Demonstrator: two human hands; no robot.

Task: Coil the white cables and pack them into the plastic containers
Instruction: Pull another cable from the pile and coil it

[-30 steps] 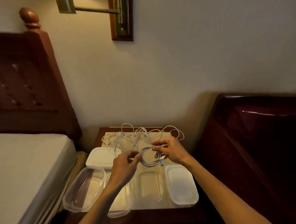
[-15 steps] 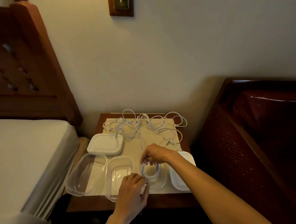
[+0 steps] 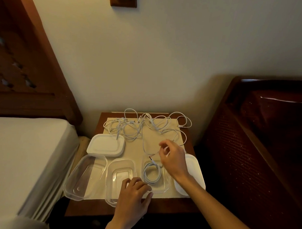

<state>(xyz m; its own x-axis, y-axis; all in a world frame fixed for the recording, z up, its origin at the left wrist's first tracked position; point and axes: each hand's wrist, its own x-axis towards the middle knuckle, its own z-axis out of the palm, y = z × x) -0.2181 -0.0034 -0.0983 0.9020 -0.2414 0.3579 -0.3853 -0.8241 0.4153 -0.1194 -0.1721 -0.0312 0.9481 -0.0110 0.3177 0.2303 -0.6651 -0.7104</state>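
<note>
A coiled white cable [image 3: 144,172] lies inside the right clear container [image 3: 166,185] on the bedside table. A tangle of loose white cables [image 3: 129,127] is spread across the back of the table. My right hand [image 3: 172,158] hovers just behind that container with fingers loosely curled, and a thin cable strand with a connector end [image 3: 150,158] runs towards it. My left hand [image 3: 133,194] rests on the near rims between the middle clear container [image 3: 110,173] and the right one, holding nothing.
A third clear container [image 3: 83,177] sits tilted at the table's left edge. A stack of white lids [image 3: 106,145] lies behind it, and another white lid [image 3: 193,167] lies at the right. A beige mat [image 3: 154,136] covers the wooden table [image 3: 160,205]. A bed [image 3: 25,152] stands left, a dark chair [image 3: 257,143] right.
The coil went from both hands down into the right container and was let go. My right hand has lifted back towards the loose cables. My left hand dropped to the container rims.
</note>
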